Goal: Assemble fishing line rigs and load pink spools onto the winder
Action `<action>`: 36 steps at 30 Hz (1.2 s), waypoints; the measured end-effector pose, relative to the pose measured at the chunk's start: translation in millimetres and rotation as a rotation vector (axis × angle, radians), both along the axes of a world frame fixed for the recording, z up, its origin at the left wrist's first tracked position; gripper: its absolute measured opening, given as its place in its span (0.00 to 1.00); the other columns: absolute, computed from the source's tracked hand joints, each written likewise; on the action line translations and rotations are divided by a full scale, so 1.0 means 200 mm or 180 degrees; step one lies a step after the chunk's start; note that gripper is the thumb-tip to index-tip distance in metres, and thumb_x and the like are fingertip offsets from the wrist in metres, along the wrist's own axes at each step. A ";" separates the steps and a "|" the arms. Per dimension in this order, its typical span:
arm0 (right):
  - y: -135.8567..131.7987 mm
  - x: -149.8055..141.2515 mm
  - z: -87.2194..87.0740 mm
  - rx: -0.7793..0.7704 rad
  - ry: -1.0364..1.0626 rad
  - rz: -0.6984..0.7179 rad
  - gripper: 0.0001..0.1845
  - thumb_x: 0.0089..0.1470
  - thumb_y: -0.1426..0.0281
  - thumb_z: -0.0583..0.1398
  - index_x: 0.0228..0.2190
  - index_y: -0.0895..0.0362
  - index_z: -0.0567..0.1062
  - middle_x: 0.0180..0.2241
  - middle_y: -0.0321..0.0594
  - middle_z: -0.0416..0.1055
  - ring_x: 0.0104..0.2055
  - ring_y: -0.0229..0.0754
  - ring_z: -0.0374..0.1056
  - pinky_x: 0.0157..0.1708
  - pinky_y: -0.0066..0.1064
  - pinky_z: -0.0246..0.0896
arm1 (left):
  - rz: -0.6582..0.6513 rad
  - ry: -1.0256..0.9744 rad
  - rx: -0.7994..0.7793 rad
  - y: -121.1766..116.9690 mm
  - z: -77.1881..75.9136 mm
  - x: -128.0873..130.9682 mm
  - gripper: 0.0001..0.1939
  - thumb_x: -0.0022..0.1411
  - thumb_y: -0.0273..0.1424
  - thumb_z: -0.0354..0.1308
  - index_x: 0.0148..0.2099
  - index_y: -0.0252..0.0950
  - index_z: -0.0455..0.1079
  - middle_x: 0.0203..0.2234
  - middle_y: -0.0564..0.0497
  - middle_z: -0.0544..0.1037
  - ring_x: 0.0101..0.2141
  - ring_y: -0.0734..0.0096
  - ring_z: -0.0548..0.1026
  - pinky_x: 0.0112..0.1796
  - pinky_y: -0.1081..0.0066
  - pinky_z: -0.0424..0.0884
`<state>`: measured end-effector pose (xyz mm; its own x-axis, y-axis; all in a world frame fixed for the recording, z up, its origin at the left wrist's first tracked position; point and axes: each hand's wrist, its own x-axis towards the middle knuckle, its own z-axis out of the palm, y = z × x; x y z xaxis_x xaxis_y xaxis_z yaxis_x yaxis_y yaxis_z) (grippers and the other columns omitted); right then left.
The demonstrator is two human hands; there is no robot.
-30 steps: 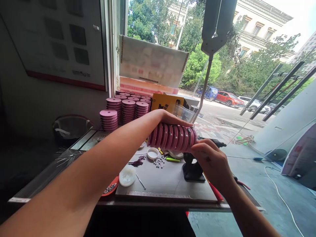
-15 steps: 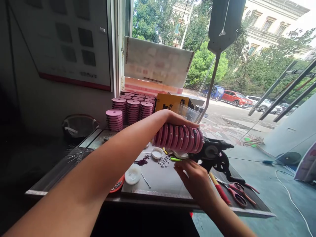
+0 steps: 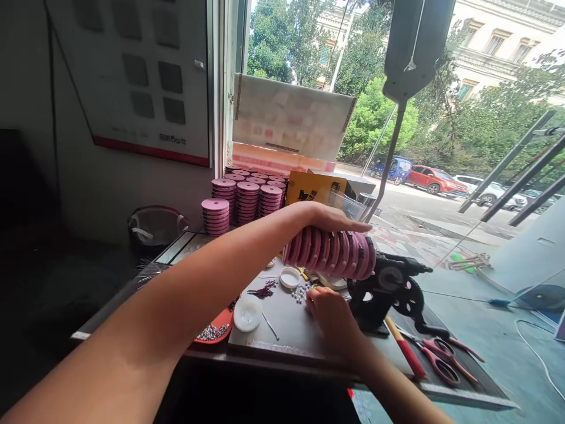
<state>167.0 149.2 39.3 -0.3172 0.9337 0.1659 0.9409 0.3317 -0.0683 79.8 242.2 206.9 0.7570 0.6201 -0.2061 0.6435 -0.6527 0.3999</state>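
Pink spools (image 3: 329,253) are sitting in a row toward the worktop's (image 3: 468,397) right edge, the left hand (image 3: 335,219) lying on them, its grip hidden. The right hand (image 3: 327,303) is resting beside white beads (image 3: 299,293), pinch unclear; keeping fingertips low should stop beads rolling frontward.

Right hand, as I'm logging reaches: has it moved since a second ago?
Yes: against the black machine, the right hand has moved left and down, to the white beads.

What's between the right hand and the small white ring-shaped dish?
A loose cluster of white beads lies between the right hand and the ring-shaped dish; the head view shows it.
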 end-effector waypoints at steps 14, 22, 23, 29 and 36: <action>-0.05 0.03 0.59 0.0694 0.2483 0.1108 0.08 0.50 0.68 0.57 0.29 0.58 0.74 0.25 0.36 0.70 0.25 0.38 0.65 0.24 0.26 0.62 | -0.0170 -0.0310 0.0056 -0.05 0.04 -0.06 0.21 0.62 0.36 0.40 0.45 0.31 0.69 0.44 0.47 0.74 0.46 0.64 0.67 0.49 0.67 0.61; 0.00 -0.04 0.50 0.1206 0.1980 0.1517 0.09 0.53 0.70 0.55 0.25 0.56 0.73 0.31 0.40 0.70 0.37 0.45 0.64 0.37 0.37 0.59 | -0.0375 -0.0747 -0.0273 -0.01 -0.04 -0.09 0.16 0.58 0.28 0.46 0.48 0.29 0.65 0.41 0.48 0.75 0.42 0.70 0.70 0.44 0.71 0.66; 0.00 -0.04 0.50 0.1250 0.1899 0.1552 0.09 0.53 0.70 0.55 0.25 0.56 0.73 0.32 0.40 0.70 0.37 0.45 0.64 0.38 0.37 0.59 | -0.0386 -0.0823 -0.0319 -0.01 -0.06 -0.10 0.17 0.58 0.28 0.45 0.48 0.27 0.64 0.40 0.47 0.75 0.41 0.70 0.70 0.43 0.72 0.66; 0.00 -0.04 0.50 0.1259 0.1673 0.1477 0.08 0.54 0.69 0.55 0.26 0.55 0.73 0.31 0.40 0.69 0.38 0.46 0.63 0.40 0.40 0.57 | -0.0424 -0.1130 -0.0491 0.04 -0.11 -0.10 0.13 0.58 0.27 0.46 0.43 0.29 0.66 0.39 0.50 0.75 0.41 0.72 0.69 0.45 0.73 0.65; -0.01 -0.06 0.49 0.1491 0.1440 0.1324 0.08 0.54 0.69 0.54 0.26 0.55 0.72 0.30 0.40 0.67 0.38 0.46 0.61 0.39 0.39 0.57 | -0.0370 -0.1185 -0.0590 0.05 -0.13 -0.10 0.13 0.59 0.29 0.46 0.42 0.29 0.66 0.36 0.49 0.75 0.37 0.73 0.70 0.43 0.72 0.66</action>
